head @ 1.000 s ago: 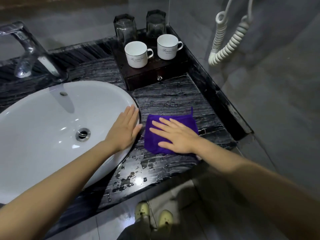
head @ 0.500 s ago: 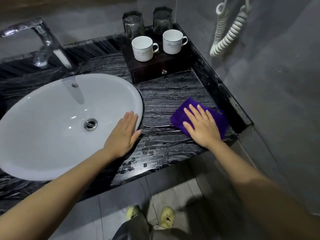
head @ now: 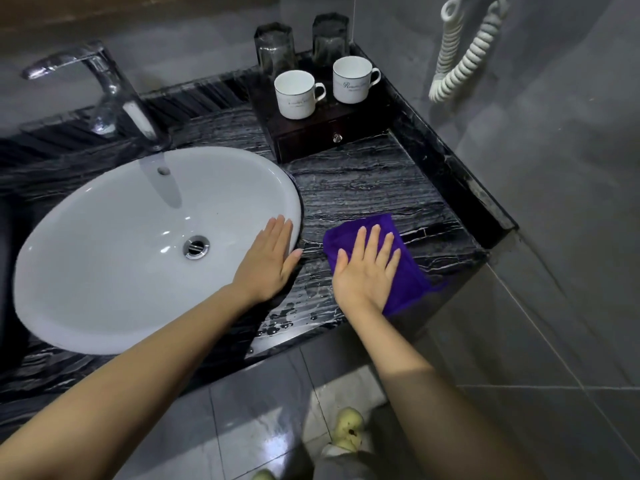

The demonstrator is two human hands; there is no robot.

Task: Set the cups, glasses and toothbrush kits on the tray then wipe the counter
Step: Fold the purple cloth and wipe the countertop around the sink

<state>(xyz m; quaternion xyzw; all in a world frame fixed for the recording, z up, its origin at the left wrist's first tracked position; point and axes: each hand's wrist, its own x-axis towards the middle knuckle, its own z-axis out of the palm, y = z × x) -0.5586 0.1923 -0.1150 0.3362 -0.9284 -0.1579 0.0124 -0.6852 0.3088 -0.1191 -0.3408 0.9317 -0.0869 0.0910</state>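
Two white cups (head: 299,94) (head: 353,80) and two dark glasses (head: 275,46) (head: 330,36) stand on the dark wooden tray (head: 311,133) at the back right of the counter. No toothbrush kits are visible. My right hand (head: 369,268) lies flat, fingers spread, pressing a purple cloth (head: 405,271) onto the black marble counter (head: 363,192) near its front edge. My left hand (head: 272,261) rests flat on the right rim of the white basin (head: 138,251), holding nothing.
A chrome tap (head: 100,95) stands behind the basin. Water drops (head: 294,310) lie on the counter's front edge between my hands. A coiled white cord (head: 464,60) hangs on the right wall. A raised black ledge (head: 460,181) borders the counter's right side.
My right hand slid the purple cloth right toward the ledge, then back left toward the basin. My left hand stayed on the basin rim.
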